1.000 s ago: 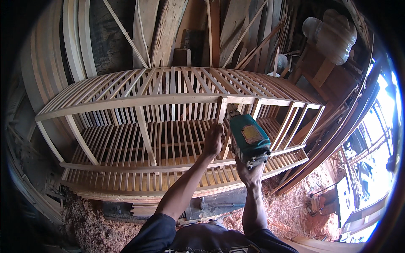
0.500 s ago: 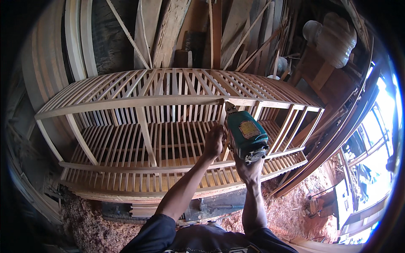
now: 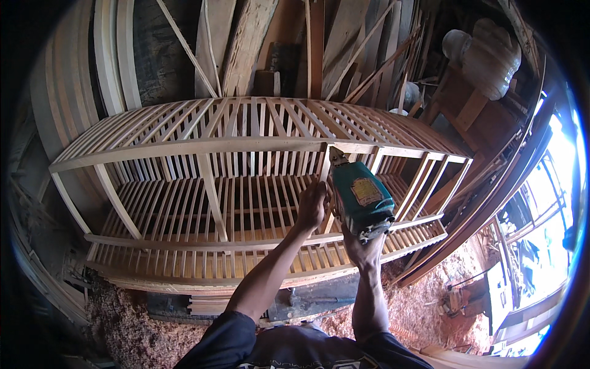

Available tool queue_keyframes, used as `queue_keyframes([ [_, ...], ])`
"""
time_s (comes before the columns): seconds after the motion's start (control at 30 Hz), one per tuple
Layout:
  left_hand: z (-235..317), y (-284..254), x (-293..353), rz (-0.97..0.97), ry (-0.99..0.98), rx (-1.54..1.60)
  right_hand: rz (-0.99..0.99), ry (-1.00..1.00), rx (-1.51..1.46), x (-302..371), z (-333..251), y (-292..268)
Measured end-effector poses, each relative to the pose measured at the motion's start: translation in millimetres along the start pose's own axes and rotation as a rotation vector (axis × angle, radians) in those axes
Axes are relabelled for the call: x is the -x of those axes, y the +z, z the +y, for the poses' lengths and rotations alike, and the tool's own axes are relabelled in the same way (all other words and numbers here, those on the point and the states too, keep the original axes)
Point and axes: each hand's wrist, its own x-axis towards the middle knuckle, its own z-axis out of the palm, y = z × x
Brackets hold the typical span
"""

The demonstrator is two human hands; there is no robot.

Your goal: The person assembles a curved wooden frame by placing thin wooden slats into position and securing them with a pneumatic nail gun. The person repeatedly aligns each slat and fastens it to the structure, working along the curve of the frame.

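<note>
A long slatted wooden frame (image 3: 239, 146) spans the view in front of me, with thin slats along its top, back and bottom. My left hand (image 3: 313, 206) is closed round an upright wooden post (image 3: 326, 165) right of the frame's middle. In my right hand (image 3: 361, 245) is a teal nail gun (image 3: 364, 192) with a label on its body, seen from above. Its metal nose points away from me, close by the joint of that post and the top front rail; whether it touches the wood I cannot tell. The nail gun's body hides most of my right fingers.
Boards and planks (image 3: 249, 46) lean behind the frame. At the back right hangs a cluster of clear plastic bottles (image 3: 491, 61). Wood shavings (image 3: 153, 335) cover the floor near me. Long curved-looking boards (image 3: 467, 227) stand by the frame's right end.
The nail gun has shifted slightly to the right and its rear end tilts a little differently. My left hand stays on the post.
</note>
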Motion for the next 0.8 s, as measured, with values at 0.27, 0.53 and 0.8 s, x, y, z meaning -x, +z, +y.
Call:
queue_keyframes([
  [0.27, 23.9, -1.8, 0.4, -0.034, -0.434, 0.307, 0.0, 0.367, -0.241, 66.5, 25.7, -27.5],
  [0.53, 22.7, 0.4, -11.2, -0.018, -0.473, 0.326, -0.057, 0.558, -0.102, 123.5, 51.0, -52.8],
  [0.8, 10.0, 6.0, -5.7, 0.012, -0.378, 0.268, 0.113, 0.691, -0.273, 142.5, 56.3, -45.4],
])
